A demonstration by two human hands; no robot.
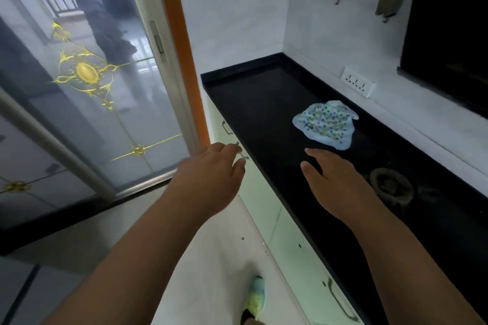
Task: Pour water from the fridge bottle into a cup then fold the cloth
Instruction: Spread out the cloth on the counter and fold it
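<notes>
A crumpled pale-blue cloth (326, 124) with small coloured dots lies on the black countertop (253, 103). My right hand (335, 182) hovers over the counter just short of the cloth, fingers straight and spread, holding nothing. My left hand (211, 174) hangs in the air left of the counter's front edge, in front of the cabinet fronts, fingers loosely curled and empty. No bottle or cup is in view.
A round dark drain-like ring (390, 185) sits in the counter to the right of my right hand. A wall socket (357, 85) is behind the cloth. A glass sliding door (87, 82) with gold ornament stands at left. White cabinets with handles (340, 301) run below the counter.
</notes>
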